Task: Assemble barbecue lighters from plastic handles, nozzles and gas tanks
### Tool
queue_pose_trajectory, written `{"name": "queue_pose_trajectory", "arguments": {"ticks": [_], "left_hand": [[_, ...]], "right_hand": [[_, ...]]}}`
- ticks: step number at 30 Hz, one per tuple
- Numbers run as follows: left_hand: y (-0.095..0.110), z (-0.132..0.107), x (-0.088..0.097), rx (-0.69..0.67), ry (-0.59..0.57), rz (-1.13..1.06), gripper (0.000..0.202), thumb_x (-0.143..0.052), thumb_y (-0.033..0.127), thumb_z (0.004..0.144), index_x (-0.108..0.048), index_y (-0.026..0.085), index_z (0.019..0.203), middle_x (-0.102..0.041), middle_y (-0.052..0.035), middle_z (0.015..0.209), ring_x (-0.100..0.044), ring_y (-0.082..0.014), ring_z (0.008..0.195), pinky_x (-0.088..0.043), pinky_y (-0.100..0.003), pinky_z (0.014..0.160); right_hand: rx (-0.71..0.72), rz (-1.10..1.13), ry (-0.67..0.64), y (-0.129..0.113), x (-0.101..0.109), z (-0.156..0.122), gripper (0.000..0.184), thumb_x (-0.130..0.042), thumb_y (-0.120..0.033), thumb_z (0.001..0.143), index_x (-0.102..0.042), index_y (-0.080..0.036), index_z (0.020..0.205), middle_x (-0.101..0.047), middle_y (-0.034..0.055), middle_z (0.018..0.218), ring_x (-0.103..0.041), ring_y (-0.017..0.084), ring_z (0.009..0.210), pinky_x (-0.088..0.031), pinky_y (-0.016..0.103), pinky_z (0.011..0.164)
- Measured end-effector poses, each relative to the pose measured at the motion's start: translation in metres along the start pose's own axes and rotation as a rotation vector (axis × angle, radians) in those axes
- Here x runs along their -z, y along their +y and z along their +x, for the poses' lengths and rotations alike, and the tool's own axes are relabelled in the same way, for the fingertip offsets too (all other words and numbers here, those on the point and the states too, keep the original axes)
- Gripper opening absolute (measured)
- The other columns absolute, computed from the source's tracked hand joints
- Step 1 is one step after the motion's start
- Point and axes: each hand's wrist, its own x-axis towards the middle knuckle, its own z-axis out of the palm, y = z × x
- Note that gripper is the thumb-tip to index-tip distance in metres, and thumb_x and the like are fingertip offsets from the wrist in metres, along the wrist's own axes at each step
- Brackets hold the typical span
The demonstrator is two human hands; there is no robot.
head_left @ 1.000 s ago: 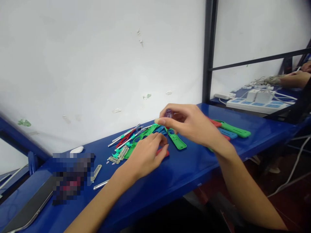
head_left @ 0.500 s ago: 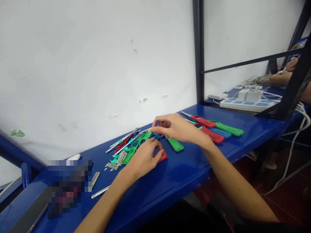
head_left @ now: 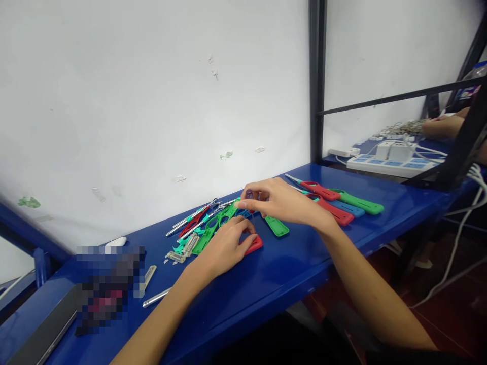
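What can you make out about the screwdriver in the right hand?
The screwdriver has a dark purple handle that looks like translucent plastic, and a thin shaft. It stands nearly upright, pointing down, its handle gripped between the thumb and fingers of the right hand. The shaft runs down to the red casing at the left hand; whether its tip touches, I can't tell.

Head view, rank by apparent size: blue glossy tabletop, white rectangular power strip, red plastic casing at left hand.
1. Blue glossy tabletop
2. White rectangular power strip
3. Red plastic casing, partly hidden by left hand
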Motion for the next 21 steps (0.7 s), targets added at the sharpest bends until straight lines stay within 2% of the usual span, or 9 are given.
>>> {"name": "queue_pose_trajectory", "arguments": {"ticks": [6, 15, 21], "left_hand": [[-0.0017, 0.0005, -0.0032, -0.021, -0.015, -0.01, 0.017, -0.052, 0.029, 0.105, -0.065, 0.022, 0.097, -0.069, -0.0072, 0.106, -0.067, -0.026, 0.102, -0.052, -0.041, 0.095], [-0.0013, -0.0001, -0.0058, 0.001, 0.027, -0.082, 0.014, -0.054, 0.028, 0.103, -0.065, 0.022, 0.095, -0.069, -0.0066, 0.107, -0.065, -0.0253, 0.102, -0.05, -0.04, 0.096], [0.0041, 0.0014, -0.0023, 0.055, 0.075, -0.196, 0.013, -0.055, 0.026, 0.102, -0.065, 0.021, 0.096, -0.072, -0.0033, 0.094, -0.066, -0.0211, 0.087, -0.05, -0.034, 0.083]], "right_hand": [[0.008, -0.022, -0.011, -0.0006, -0.0004, 0.0, 0.038, -0.062, -0.056, 0.099, -0.074, -0.022, 0.089, -0.065, -0.0019, 0.066, -0.058, 0.014, 0.061, -0.036, 0.029, 0.059], [0.022, -0.046, 0.015, -0.0005, -0.0003, -0.0003, 0.039, -0.061, -0.056, 0.1, -0.075, -0.022, 0.089, -0.063, -0.0023, 0.063, -0.053, 0.013, 0.059, -0.034, 0.029, 0.059], [0.023, -0.038, 0.108, -0.0052, 0.0036, -0.0045, 0.037, -0.062, -0.055, 0.1, -0.073, -0.022, 0.085, -0.06, -0.0041, 0.065, -0.05, 0.012, 0.059, -0.033, 0.028, 0.057]]}}
